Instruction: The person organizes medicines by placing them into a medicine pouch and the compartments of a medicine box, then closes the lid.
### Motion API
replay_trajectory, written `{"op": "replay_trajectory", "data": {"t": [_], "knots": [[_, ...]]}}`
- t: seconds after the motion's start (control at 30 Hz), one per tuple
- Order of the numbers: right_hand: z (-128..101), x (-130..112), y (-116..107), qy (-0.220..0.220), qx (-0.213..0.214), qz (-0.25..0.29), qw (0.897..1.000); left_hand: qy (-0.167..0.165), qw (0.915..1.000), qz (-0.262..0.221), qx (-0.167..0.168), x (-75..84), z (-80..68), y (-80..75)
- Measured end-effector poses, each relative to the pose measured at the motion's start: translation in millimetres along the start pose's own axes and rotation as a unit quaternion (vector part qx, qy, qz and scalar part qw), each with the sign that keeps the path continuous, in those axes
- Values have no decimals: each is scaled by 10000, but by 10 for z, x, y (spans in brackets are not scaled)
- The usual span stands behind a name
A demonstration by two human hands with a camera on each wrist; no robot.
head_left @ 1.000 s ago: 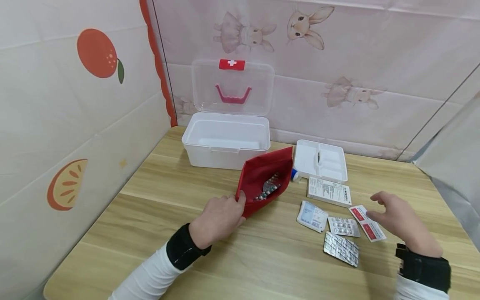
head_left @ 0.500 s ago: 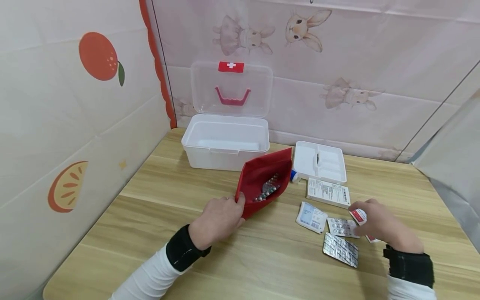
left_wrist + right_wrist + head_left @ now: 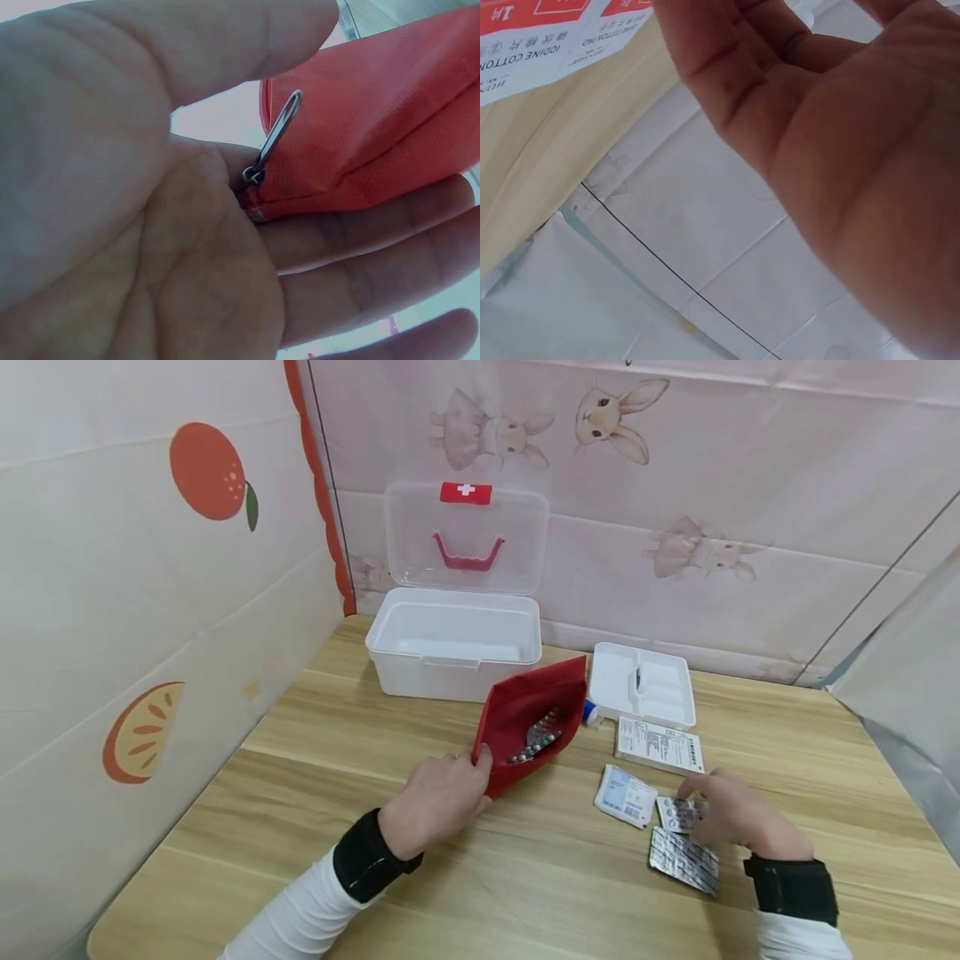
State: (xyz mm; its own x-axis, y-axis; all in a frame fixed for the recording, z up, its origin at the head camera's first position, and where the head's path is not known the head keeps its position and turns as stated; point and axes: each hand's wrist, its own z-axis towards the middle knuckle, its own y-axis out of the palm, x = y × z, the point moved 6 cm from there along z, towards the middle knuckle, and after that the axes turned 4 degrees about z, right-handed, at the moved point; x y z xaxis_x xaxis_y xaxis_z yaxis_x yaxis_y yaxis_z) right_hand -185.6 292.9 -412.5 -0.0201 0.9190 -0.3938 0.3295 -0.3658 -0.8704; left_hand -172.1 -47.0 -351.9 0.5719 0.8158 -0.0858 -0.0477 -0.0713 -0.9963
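Observation:
My left hand [image 3: 468, 770] grips the near corner of an open red pouch [image 3: 534, 710], thumb on top and fingers underneath. In the left wrist view the left hand [image 3: 247, 202] closes round that corner of the pouch [image 3: 375, 127] beside its metal zipper pull [image 3: 274, 136]. Blister packs [image 3: 537, 735] lie inside the pouch. My right hand [image 3: 696, 800] rests palm down with its fingertips on a small blister pack [image 3: 675, 814]. It covers the red-and-white packets, which show only in the right wrist view [image 3: 547, 37], flat on the wood beside the right hand [image 3: 817, 97].
A white first-aid box [image 3: 453, 647] stands at the back with its clear lid [image 3: 465, 539] up. Right of the pouch are a white divider tray [image 3: 641, 685], a flat printed box [image 3: 658, 745], a white sachet [image 3: 625, 793] and a silver blister pack [image 3: 682, 860]. Cloth walls enclose the table.
My right hand has come down and moved left, from above the red-and-white packets onto the small blister pack. The left hand and the pouch have not moved.

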Motion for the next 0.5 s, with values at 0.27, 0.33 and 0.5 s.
{"op": "replay_trajectory", "data": {"t": [0.27,0.33,0.5], "knots": [[24,-3,7,-102,119,10,9999,18,10000,88,35,5,-1,-11],[34,4,4,-125,155,-16,9998,15,10000,75,25,4,0,-9],[60,27,5,-152,198,23,9997,9,10000,35,-7,3,1,-4]]}}
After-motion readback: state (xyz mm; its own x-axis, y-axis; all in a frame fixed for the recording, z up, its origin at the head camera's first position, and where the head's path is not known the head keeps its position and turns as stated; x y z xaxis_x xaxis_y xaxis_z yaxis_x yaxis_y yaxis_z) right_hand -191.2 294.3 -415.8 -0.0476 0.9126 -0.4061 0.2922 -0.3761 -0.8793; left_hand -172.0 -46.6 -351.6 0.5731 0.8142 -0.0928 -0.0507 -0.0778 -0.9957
